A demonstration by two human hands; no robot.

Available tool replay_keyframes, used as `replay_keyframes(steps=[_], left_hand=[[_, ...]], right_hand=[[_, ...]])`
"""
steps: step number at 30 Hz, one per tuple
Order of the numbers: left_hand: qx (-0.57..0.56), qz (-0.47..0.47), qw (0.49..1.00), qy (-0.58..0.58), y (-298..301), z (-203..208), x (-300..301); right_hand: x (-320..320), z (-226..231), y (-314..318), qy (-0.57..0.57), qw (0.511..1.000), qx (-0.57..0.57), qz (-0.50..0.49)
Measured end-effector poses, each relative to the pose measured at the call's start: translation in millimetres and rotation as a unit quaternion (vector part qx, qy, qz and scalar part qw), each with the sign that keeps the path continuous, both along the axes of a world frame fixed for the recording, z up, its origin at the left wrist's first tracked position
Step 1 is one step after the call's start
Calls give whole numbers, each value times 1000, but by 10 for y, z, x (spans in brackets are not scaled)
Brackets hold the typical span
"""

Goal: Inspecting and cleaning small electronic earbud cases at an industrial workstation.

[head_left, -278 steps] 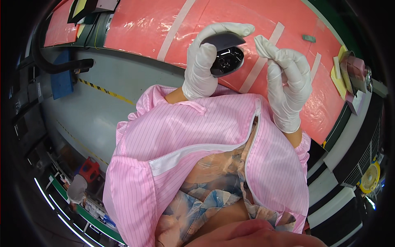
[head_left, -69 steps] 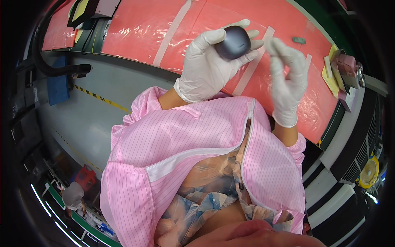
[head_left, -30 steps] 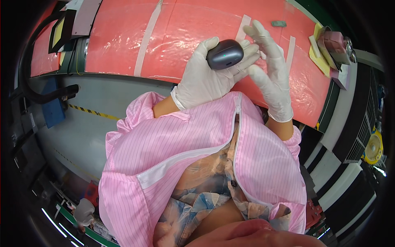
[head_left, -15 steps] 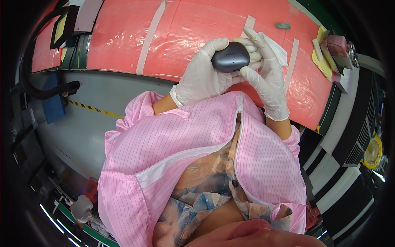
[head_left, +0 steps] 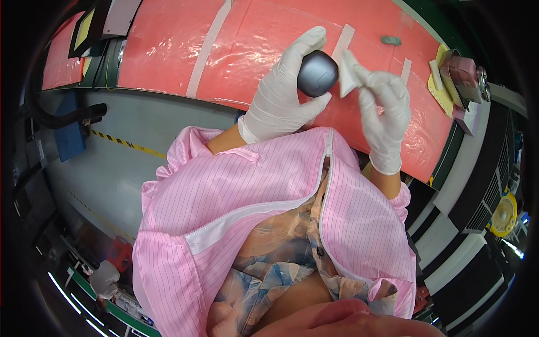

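My gloved left hand [head_left: 273, 106] grips a rounded, dark blue-grey earbud case [head_left: 318, 72] between thumb and fingers, above the pink-covered bench. A thin seam shows on the case's lower face. Just right of it, my gloved right hand [head_left: 387, 109] pinches a small folded white cloth [head_left: 348, 76] between thumb and fingertips. The cloth is close beside the case; whether they touch, I cannot tell.
The bench has a shiny pink-red cover [head_left: 163, 62] with pale tape strips. A small green block [head_left: 391, 40] lies beyond my right hand. Yellow pads [head_left: 441, 92] and a holder stand at the right edge. A black hose [head_left: 73, 121] curves at left.
My right hand has come off the case and moved right, now pinching the white cloth that was beside it. The case has been turned in my left hand.
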State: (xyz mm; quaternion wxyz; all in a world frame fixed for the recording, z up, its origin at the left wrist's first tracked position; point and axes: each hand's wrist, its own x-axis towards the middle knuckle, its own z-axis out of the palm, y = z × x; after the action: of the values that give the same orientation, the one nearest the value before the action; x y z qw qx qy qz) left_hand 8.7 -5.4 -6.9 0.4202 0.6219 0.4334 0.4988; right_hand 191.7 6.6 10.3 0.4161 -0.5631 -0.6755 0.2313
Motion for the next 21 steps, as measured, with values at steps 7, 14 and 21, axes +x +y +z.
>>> replay_keyframes(steps=[7, 14, 21], left_hand=[[37, -68, 996, -37, -11, -6, -33], [23, -47, 998, -44, 29, 12, -16], [-52, -132, 975, -173, 5, 35, -17]], right_hand=[[-83, 34, 122, -183, 967, 114, 134], [-29, 57, 25, 141, 989, 28, 24], [-6, -7, 106, -139, 975, 131, 115]])
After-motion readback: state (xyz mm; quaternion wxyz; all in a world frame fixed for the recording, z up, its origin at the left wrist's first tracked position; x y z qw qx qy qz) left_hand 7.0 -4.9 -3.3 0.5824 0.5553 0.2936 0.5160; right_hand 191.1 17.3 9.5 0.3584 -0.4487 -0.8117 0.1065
